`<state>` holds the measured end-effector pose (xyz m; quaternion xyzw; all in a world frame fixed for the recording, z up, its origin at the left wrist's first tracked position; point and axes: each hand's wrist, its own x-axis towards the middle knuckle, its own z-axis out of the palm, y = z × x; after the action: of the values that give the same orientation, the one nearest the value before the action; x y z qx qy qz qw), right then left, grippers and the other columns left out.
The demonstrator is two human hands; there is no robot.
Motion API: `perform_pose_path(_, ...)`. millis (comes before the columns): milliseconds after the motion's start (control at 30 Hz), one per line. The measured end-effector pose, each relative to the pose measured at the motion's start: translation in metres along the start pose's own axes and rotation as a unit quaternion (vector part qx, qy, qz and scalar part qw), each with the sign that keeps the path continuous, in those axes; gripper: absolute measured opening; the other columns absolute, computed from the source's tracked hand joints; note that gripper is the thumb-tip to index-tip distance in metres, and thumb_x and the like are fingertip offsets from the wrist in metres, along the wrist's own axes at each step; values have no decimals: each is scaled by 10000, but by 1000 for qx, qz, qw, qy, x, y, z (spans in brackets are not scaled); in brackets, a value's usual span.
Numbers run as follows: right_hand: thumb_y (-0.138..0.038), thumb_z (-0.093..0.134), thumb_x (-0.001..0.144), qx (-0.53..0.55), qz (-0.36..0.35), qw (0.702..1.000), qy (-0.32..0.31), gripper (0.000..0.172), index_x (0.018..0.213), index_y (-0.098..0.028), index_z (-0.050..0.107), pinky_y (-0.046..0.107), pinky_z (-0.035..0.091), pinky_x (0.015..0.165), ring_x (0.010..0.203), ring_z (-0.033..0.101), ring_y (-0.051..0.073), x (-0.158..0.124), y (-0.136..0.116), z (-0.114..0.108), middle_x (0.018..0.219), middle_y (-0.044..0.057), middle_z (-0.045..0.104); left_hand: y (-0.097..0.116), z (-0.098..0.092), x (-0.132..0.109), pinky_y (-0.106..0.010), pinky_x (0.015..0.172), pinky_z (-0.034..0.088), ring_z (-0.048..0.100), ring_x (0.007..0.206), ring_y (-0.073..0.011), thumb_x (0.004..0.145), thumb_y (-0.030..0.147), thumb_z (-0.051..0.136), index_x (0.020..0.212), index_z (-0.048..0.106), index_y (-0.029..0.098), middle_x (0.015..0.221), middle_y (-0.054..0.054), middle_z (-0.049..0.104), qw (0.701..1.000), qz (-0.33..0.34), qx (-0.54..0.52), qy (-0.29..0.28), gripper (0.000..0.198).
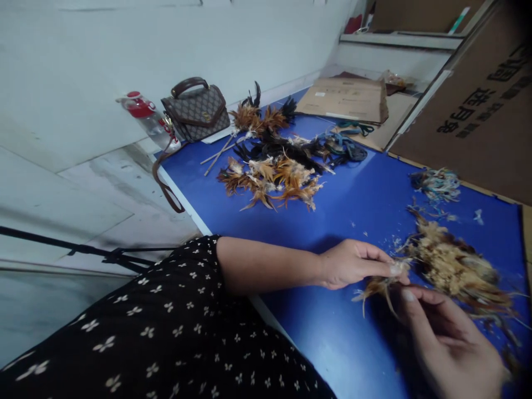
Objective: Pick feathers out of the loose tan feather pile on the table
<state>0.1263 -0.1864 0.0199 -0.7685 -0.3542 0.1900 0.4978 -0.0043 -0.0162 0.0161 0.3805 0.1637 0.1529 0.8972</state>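
My left hand [353, 266] pinches a small bunch of brown feathers [380, 286] between thumb and fingers, the pale quill ends at its fingertips. Close to those fingertips, my right hand [451, 338] has its thumb and forefinger pressed together. What the right hand pinches, if anything, is too small to make out. A heap of tan and brown feathers [457, 260] lies just beyond the right hand. Farther back on the blue tabletop [344, 213] is a spread of orange-brown feather bunches [270, 177], with black feathers [282, 149] behind them.
A patterned handbag [201, 113] and a clear bottle with a red cap [147, 119] stand at the far left corner. Two thin sticks [218, 155] lie nearby. Flat cardboard [343, 100], bluish cords [347, 147] and tangled threads [438, 184] lie toward the back and right, beside a large carton [469, 111].
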Motion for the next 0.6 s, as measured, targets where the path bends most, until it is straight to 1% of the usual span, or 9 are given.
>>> perform_pose_path(67,-687,909,828,4,15,1000,23,570,1244,-305,831,204,550,528,729,723,200,-1,3,-8,1008,49,819,4,1,-2,-368,1267,506,732,948,-105,754,429,1010,895,810,146,978,-34,794,1000,-8,7,-19,374)
perform_pose_path(133,-705,896,837,-3,24,999,21,629,1334,-328,815,187,511,491,731,714,195,0,2,-14,1002,47,817,5,2,-5,-372,1253,518,732,931,-102,733,439,1028,875,790,149,950,-23,787,998,-30,29,-38,402)
perform_pose_path(167,-725,889,833,-8,29,1000,7,642,1324,-317,819,184,511,490,737,722,199,1,1,-16,973,53,813,6,3,-7,-372,1233,533,734,928,-103,730,440,1032,874,781,153,942,-18,785,997,-43,45,-47,408)
perform_pose_path(267,-764,888,808,-1,37,999,-32,612,1144,-255,838,188,567,553,734,749,209,4,-4,-15,871,66,791,6,6,-11,-349,1111,591,732,884,-100,754,432,1025,901,763,155,926,-12,787,992,-75,80,-58,409)
perform_pose_path(333,-726,893,837,14,11,999,-39,548,1064,-232,825,209,613,616,706,745,199,6,-6,-11,839,62,782,4,7,-11,-339,990,618,732,820,-101,787,428,1010,920,748,145,902,-23,787,992,-84,71,-60,408)
perform_pose_path(467,-628,817,974,21,-76,996,-32,401,1059,-237,799,279,659,729,723,748,191,5,-5,-4,893,57,801,0,7,-9,-321,782,608,720,695,-109,854,419,968,912,709,131,827,-36,774,995,-70,36,-62,392)
perform_pose_path(533,-598,782,1015,9,-114,993,-24,357,1063,-244,792,295,651,750,760,756,191,4,-3,-1,922,53,802,-1,5,-8,-297,708,578,719,661,-112,847,434,973,891,694,131,786,-31,762,996,-60,40,-43,415)
perform_pose_path(600,-547,762,1044,-11,-152,988,-20,301,1066,-249,791,305,634,756,780,753,188,5,-1,1,941,47,796,-2,4,-8,-284,666,553,720,643,-116,818,454,993,869,685,131,753,-29,752,996,-60,52,-29,449)
